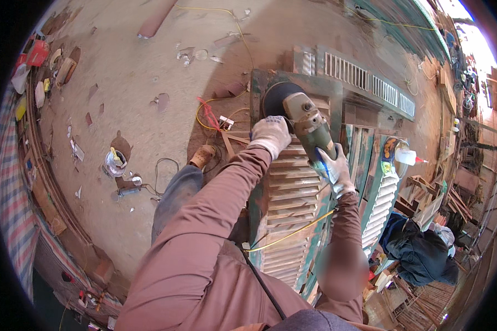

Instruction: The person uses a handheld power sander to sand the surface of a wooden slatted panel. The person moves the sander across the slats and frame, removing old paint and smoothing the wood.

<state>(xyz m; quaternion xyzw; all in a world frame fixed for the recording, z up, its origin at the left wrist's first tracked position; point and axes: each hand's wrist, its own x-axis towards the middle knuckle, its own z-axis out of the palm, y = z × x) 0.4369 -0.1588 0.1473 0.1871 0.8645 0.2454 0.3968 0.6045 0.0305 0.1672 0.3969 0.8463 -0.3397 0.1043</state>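
Grey-green angle grinder [309,126] gripped by both gloved hands, left hand [270,135] and right hand [335,168], on louvred wooden shutter [287,193]; trailing yellow cable [292,234] could snag, tilting disc into slats

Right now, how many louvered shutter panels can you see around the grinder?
3, possibly more hidden. One shutter being ground lies under the grinder; a second shutter lies just right of it; a long shutter lies beyond, toward the top right.

Both arms reach forward in reddish-brown sleeves, elbows bent. The gloved left hand [270,134] is curled shut in a grip, and the gloved right hand [335,171] is clenched likewise, slightly nearer the body
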